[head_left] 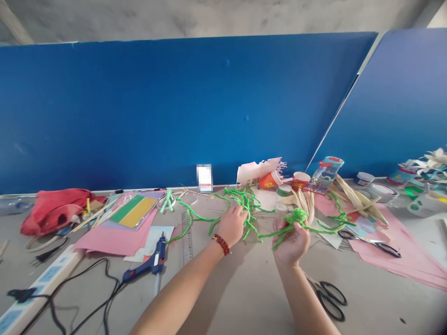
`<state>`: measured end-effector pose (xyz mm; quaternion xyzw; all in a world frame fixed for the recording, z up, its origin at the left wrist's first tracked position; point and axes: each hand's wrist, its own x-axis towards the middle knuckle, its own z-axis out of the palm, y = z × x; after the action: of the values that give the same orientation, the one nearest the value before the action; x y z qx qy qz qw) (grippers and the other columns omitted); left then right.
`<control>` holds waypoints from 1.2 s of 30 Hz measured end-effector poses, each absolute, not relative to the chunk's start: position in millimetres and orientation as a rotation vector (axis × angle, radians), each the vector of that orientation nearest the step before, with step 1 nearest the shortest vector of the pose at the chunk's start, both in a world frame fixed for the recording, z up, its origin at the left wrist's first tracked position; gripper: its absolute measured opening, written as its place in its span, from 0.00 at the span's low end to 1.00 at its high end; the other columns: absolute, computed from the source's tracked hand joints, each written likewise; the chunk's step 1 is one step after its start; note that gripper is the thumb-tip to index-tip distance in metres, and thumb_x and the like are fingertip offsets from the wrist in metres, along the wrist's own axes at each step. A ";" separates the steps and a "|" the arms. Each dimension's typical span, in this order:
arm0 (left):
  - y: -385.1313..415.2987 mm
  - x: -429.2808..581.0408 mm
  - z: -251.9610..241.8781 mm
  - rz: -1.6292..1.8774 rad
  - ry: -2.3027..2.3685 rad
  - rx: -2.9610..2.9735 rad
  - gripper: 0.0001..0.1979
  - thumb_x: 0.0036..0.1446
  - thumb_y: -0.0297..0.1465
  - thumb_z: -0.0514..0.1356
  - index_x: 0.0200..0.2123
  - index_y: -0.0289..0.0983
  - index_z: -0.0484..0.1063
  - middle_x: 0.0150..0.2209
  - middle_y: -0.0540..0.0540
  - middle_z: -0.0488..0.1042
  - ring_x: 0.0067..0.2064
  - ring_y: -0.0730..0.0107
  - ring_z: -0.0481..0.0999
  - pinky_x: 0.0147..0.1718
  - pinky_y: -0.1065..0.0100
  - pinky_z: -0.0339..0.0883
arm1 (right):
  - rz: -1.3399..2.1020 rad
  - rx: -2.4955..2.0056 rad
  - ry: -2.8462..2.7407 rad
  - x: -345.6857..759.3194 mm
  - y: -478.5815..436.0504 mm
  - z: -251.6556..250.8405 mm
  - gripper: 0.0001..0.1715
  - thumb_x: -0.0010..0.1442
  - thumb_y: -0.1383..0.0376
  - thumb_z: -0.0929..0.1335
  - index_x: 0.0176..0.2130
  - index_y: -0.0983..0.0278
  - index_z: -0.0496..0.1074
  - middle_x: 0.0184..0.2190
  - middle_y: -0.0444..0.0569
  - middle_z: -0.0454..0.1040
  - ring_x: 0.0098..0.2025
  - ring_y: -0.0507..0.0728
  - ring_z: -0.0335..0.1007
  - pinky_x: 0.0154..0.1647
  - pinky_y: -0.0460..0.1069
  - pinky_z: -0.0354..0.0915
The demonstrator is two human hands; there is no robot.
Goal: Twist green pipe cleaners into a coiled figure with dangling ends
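Observation:
My right hand (291,244) holds a small green yarn figure (299,215), a round ball with braided strands hanging from it, between thumb and fingers. Its strands spread to both sides over the hand. To the left, my left hand (232,227), with a red bead bracelet (221,244) at the wrist, reaches into a tangle of green yarn strands (246,199) on the table. Its fingers are bent down onto the strands, and their tips are partly hidden. One long green strand (188,228) runs left from the tangle towards the glue gun (153,263).
Black-handled scissors (331,298) lie beside my right forearm; another pair (372,242) rests on pink paper (401,251). A power strip (42,284) with black cables is at left. Paper cups (270,180), dried husks (303,200) and a water bottle (327,172) stand before the blue partition (174,107).

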<state>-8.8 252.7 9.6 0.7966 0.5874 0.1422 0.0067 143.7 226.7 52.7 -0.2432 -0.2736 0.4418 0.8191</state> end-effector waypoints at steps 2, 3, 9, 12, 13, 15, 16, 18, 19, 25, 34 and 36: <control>253.0 2.3 9.9 0.423 1.687 2.589 0.11 0.62 0.26 0.55 0.44 0.41 0.76 0.52 0.43 0.74 0.57 0.59 0.68 0.58 0.59 0.59 | 0.952 -0.536 -0.586 144.0 226.7 51.1 0.04 0.50 0.63 0.65 0.29 0.61 0.64 0.16 0.38 0.64 0.17 0.50 0.59 0.17 0.44 0.54; 253.4 6.4 8.8 0.412 1.661 2.607 0.09 0.62 0.28 0.57 0.41 0.41 0.77 0.48 0.43 0.76 0.55 0.59 0.69 0.60 0.58 0.56 | 0.959 -0.550 -0.590 144.1 226.6 50.0 0.05 0.50 0.63 0.65 0.29 0.61 0.64 0.16 0.38 0.64 0.17 0.50 0.59 0.17 0.45 0.54; 254.0 9.2 2.2 0.448 1.846 2.504 0.11 0.64 0.32 0.56 0.37 0.36 0.78 0.40 0.40 0.77 0.50 0.55 0.72 0.60 0.50 0.55 | 1.010 -0.575 -0.637 139.5 224.1 44.8 0.05 0.50 0.62 0.66 0.28 0.61 0.64 0.15 0.38 0.64 0.17 0.51 0.59 0.17 0.45 0.55; 259.6 10.5 5.1 0.483 1.893 2.443 0.09 0.65 0.31 0.56 0.40 0.38 0.77 0.43 0.42 0.77 0.49 0.58 0.73 0.53 0.56 0.62 | 1.010 -0.597 -0.638 134.9 223.0 41.9 0.05 0.50 0.63 0.66 0.28 0.60 0.63 0.15 0.38 0.64 0.17 0.51 0.61 0.18 0.46 0.57; 263.6 12.1 6.0 0.495 1.909 2.422 0.09 0.65 0.31 0.56 0.42 0.38 0.76 0.44 0.42 0.76 0.49 0.58 0.73 0.51 0.57 0.62 | 1.006 -0.607 -0.633 133.7 223.2 40.4 0.05 0.50 0.63 0.67 0.28 0.60 0.63 0.15 0.38 0.64 0.17 0.51 0.61 0.18 0.46 0.57; 273.8 16.2 6.6 0.510 1.941 2.380 0.09 0.66 0.31 0.56 0.44 0.38 0.76 0.46 0.41 0.76 0.50 0.57 0.73 0.50 0.57 0.63 | 0.989 -0.624 -0.634 131.9 224.3 37.0 0.06 0.50 0.64 0.67 0.28 0.60 0.64 0.16 0.38 0.65 0.17 0.51 0.61 0.19 0.46 0.58; 279.5 18.4 6.0 0.511 1.954 2.361 0.09 0.65 0.31 0.56 0.44 0.37 0.76 0.46 0.40 0.76 0.50 0.57 0.73 0.50 0.57 0.62 | 0.981 -0.630 -0.647 131.3 225.0 35.3 0.06 0.50 0.63 0.67 0.29 0.60 0.64 0.16 0.38 0.65 0.18 0.51 0.62 0.20 0.45 0.58; 290.4 22.8 3.5 0.499 1.997 2.308 0.09 0.63 0.33 0.59 0.42 0.36 0.76 0.43 0.39 0.77 0.49 0.54 0.73 0.48 0.56 0.64 | 0.973 -0.644 -0.664 130.7 226.3 32.3 0.07 0.52 0.62 0.68 0.30 0.60 0.64 0.17 0.38 0.65 0.18 0.51 0.62 0.19 0.45 0.57; 295.0 25.0 1.8 0.496 2.024 2.281 0.10 0.63 0.34 0.60 0.41 0.35 0.77 0.42 0.38 0.77 0.48 0.53 0.74 0.48 0.55 0.63 | 0.976 -0.648 -0.661 130.5 226.9 31.2 0.07 0.52 0.62 0.68 0.30 0.60 0.64 0.17 0.38 0.65 0.18 0.51 0.62 0.19 0.44 0.57; 307.4 36.8 -1.7 0.524 2.043 2.265 0.09 0.64 0.28 0.56 0.40 0.33 0.77 0.43 0.37 0.77 0.49 0.54 0.73 0.52 0.53 0.60 | 1.025 -0.655 -0.654 130.9 227.4 28.1 0.08 0.52 0.62 0.69 0.32 0.61 0.65 0.20 0.38 0.65 0.19 0.51 0.63 0.20 0.45 0.57; 314.2 38.3 8.2 0.544 1.994 2.243 0.08 0.62 0.30 0.57 0.36 0.36 0.77 0.40 0.39 0.80 0.49 0.53 0.74 0.56 0.51 0.54 | 1.025 -0.668 -0.622 129.9 231.5 27.9 0.10 0.52 0.61 0.70 0.32 0.61 0.65 0.19 0.38 0.66 0.19 0.51 0.63 0.20 0.44 0.58; 312.9 40.2 11.4 0.576 1.965 2.226 0.10 0.61 0.26 0.56 0.33 0.36 0.77 0.37 0.39 0.80 0.48 0.55 0.75 0.55 0.51 0.55 | 1.015 -0.687 -0.640 129.3 232.8 26.9 0.11 0.51 0.60 0.71 0.32 0.61 0.66 0.18 0.38 0.66 0.20 0.51 0.63 0.21 0.45 0.58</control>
<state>40.2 312.9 11.4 0.7347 0.6486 0.1901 0.0582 129.3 232.8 26.9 -0.3170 -0.2953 0.4679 0.7703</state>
